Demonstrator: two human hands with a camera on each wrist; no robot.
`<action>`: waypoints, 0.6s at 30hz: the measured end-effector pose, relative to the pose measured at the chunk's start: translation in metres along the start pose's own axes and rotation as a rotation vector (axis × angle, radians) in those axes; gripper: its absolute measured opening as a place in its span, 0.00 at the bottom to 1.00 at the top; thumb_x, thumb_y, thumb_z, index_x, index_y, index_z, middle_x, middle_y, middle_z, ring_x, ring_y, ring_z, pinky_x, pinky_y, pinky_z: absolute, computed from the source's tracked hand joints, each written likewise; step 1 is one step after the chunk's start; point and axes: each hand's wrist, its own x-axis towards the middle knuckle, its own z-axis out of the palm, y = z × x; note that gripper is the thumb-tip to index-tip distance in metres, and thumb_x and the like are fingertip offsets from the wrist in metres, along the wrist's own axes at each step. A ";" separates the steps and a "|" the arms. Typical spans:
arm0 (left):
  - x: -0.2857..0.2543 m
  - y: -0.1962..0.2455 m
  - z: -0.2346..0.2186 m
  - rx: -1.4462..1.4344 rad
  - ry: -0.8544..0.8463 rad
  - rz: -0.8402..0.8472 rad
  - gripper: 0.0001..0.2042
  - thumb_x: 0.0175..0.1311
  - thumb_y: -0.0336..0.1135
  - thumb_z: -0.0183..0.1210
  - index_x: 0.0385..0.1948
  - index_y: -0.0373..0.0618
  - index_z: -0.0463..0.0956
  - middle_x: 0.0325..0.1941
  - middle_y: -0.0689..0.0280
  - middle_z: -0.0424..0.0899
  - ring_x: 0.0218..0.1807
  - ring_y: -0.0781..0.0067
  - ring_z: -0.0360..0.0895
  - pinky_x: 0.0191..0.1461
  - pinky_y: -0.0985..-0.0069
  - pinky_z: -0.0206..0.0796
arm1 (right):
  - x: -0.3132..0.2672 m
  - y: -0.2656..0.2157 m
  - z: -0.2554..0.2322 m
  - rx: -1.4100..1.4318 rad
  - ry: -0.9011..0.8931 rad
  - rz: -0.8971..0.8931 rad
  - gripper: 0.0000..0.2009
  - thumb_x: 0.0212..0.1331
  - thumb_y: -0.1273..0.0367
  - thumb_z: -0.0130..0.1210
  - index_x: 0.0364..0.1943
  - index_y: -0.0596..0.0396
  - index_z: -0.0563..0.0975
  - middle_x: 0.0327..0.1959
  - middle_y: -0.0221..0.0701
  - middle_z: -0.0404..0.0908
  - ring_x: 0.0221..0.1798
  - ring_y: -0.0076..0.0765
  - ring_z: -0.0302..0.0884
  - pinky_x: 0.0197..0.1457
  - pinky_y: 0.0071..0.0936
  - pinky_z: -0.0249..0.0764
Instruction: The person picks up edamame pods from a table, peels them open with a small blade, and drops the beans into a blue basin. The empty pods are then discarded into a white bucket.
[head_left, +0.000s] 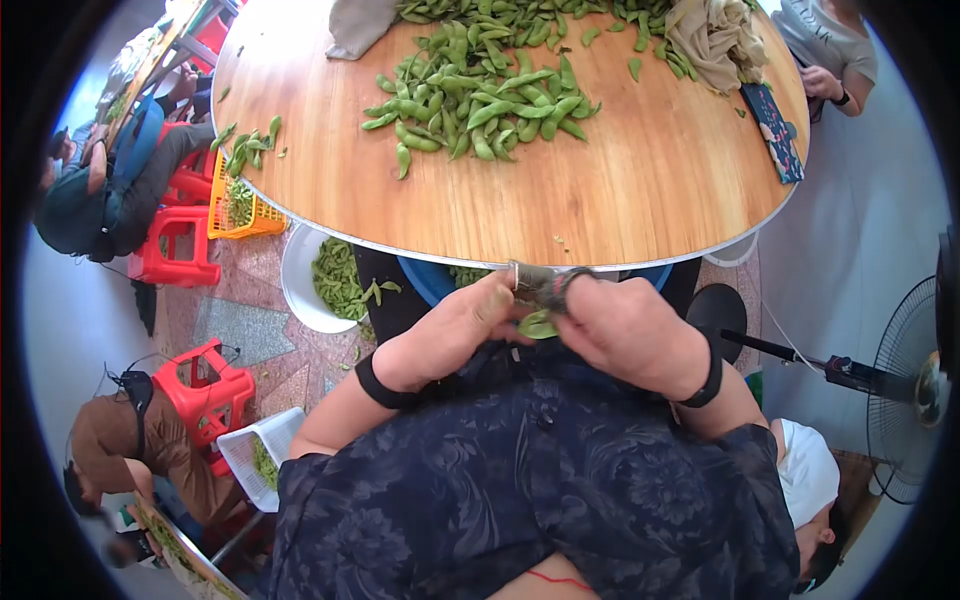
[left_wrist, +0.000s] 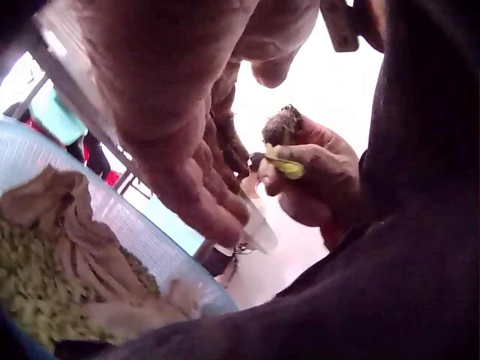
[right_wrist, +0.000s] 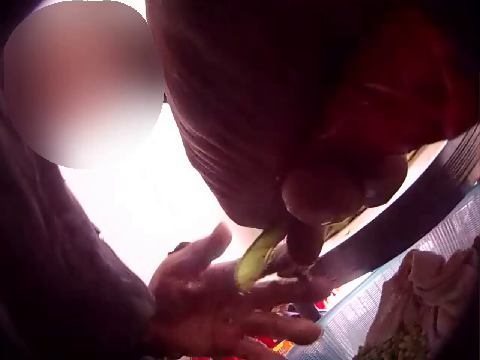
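Over the near table edge, my right hand [head_left: 640,330] pinches a green soybean pod [head_left: 538,325]. In the right wrist view the same pod [right_wrist: 259,259] slants down from its fingertips. Worn, dark grey wrapping [left_wrist: 281,126] covers a fingertip of this hand in the left wrist view. My left hand [head_left: 455,325] is close beside it; the right wrist view has its fingers [right_wrist: 285,326] extended and spread near the pod's lower end. Below the hands, a blue basin [head_left: 420,285] shows partly under the table. Shelled beans [left_wrist: 45,277] and a brown cloth [left_wrist: 82,232] lie inside it.
A heap of pods [head_left: 480,100] covers part of the round wooden table [head_left: 350,190]. A white bucket [head_left: 298,285] of pods stands left, near a yellow crate [head_left: 262,222] and red stools [head_left: 175,250]. At right is a standing fan [head_left: 905,390]. Other people sit around.
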 end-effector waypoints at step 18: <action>-0.083 -0.013 -0.085 -0.114 0.454 0.005 0.14 0.67 0.33 0.49 0.49 0.36 0.71 0.38 0.59 0.80 0.29 0.78 0.71 0.33 0.83 0.63 | 0.007 0.024 0.044 0.130 -0.429 0.089 0.08 0.55 0.70 0.53 0.33 0.59 0.67 0.26 0.44 0.75 0.28 0.57 0.75 0.31 0.45 0.70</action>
